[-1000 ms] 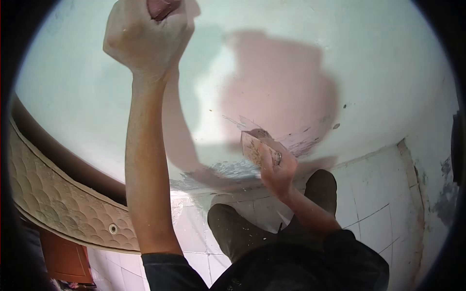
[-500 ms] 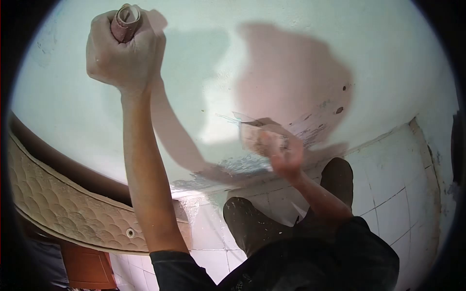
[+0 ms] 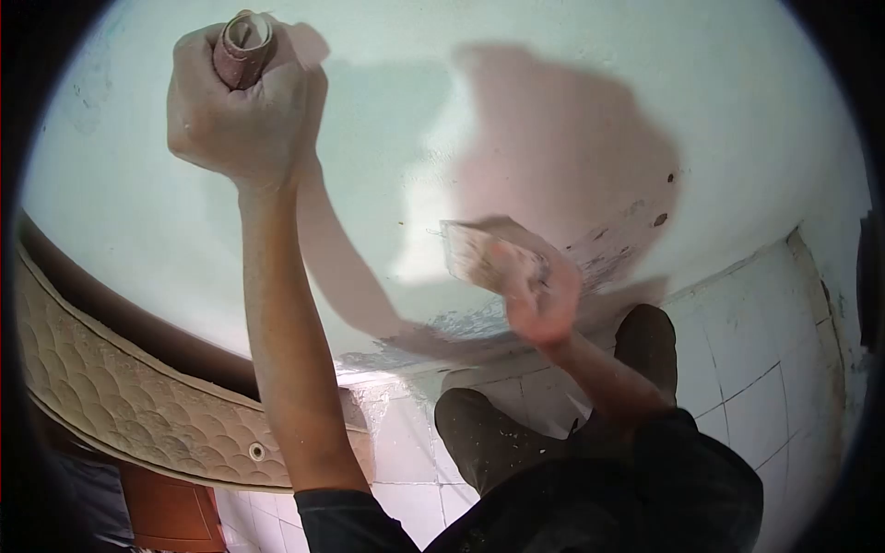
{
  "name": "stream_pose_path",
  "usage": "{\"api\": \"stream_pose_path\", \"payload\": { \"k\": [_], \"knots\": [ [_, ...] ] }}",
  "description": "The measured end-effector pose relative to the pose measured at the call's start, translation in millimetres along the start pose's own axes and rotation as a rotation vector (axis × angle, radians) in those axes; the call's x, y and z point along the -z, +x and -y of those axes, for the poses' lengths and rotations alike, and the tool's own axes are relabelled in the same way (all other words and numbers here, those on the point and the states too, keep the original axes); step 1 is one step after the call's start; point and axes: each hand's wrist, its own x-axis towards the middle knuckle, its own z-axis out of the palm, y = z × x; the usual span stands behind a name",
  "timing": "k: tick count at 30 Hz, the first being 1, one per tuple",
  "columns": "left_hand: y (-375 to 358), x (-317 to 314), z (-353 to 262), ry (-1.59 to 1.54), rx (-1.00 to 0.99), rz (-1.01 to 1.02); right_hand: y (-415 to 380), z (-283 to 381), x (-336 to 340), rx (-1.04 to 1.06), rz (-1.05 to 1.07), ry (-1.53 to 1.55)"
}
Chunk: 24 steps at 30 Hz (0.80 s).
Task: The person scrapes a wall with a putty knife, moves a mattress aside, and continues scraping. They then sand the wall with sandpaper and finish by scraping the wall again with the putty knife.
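Observation:
High on the pale green wall [image 3: 369, 101], my left hand [image 3: 230, 124] is a fist around a rolled piece of sandpaper [image 3: 241, 64], reddish-brown outside and pale inside. Its open end sticks up past the thumb. My right hand [image 3: 544, 286], smeared by motion, grips a flat, pale, dusty sheet [image 3: 475, 253] that looks like sandpaper. The sheet lies close against the lower wall, the fingers pressed along it. Around it the paint is scuffed, with grey worn patches [image 3: 479, 323] below and dark scrapes [image 3: 608, 244] to the right.
A quilted tan mattress [image 3: 129, 405] leans at the left, near my left forearm. White floor tiles [image 3: 737, 405] meet the wall's foot. My knees [image 3: 493, 429] are bent close to the wall. A brown-orange object [image 3: 171, 511] stands at lower left.
My right hand and its sheet have shifted slightly left and down across the wall. The left fist keeps its hold on the roll; the whole view has slid a little.

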Motion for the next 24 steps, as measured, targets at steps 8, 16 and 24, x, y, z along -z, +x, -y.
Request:
{"api": "stream_pose_path", "payload": {
  "k": [8, 16, 24],
  "knots": [
    [0.5, 1.4, 3.4, 0.051, -0.022, -0.027, -17.1, 11.5, -1.7, -0.029, -0.120, 0.003],
    [-0.4, 2.2, -5.6, 0.053, 0.071, -0.011, -26.2, -10.0, 6.8, -0.030, -0.036, -0.043],
    [3.0, 4.5, -7.7, 0.103, 0.038, 0.007, -7.1, 10.6, 2.7, -0.022, 0.028, -0.176]
  ]
}}
